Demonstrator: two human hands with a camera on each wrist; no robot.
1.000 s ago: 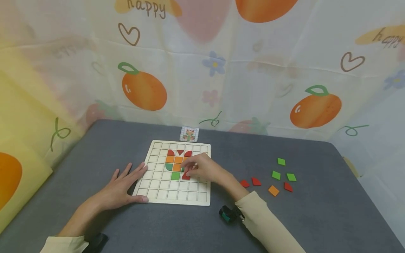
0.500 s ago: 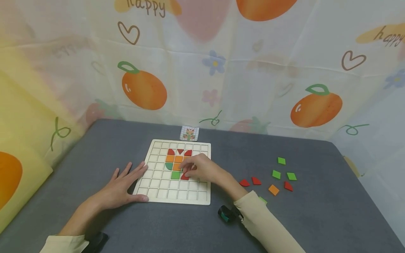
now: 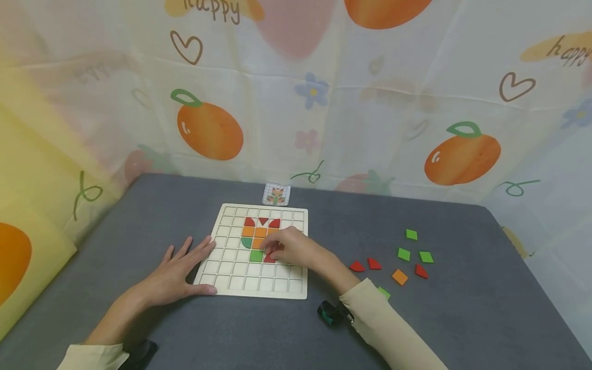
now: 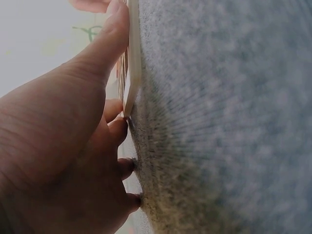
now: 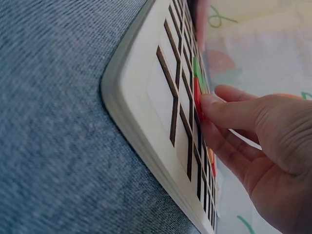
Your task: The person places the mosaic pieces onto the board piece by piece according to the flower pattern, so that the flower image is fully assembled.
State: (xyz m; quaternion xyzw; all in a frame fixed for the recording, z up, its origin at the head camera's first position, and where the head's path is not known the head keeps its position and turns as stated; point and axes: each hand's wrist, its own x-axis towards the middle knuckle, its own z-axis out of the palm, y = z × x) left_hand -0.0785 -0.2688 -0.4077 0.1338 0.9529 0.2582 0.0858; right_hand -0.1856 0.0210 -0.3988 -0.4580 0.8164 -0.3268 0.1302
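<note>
In the head view, the person's right hand [image 3: 292,247] is pinching a red tile [image 3: 269,259] at the grid board [image 3: 231,282]. The tile is sitting just right of a green square tile [image 3: 256,256], partly hidden by the fingertips. The left hand [image 3: 178,272] is spreading relaxed fingers at the board's left edge, its thumb resting at the near-left corner. Orange square tiles [image 3: 261,232] are lying in cells farther up the grid, and a picture card [image 3: 276,195] is lying just beyond the far edge. Loose tiles [image 3: 404,254] in green, red and orange are lying on the tabletop [image 3: 462,318] to the right.

In the left wrist view, the left thumb is lying over the board's rim while some of the other fingertips are touching the tabletop; the hand is seemingly steadying the board without clutching it.

In the right wrist view, the right thumb is touching the red tile beside the green one; whether the tile is lying fully flat, one cannot tell. The step in hand seems to be seating this tile in its cell; the next move is probably calling for squaring it, pressing it down and releasing it.
</note>
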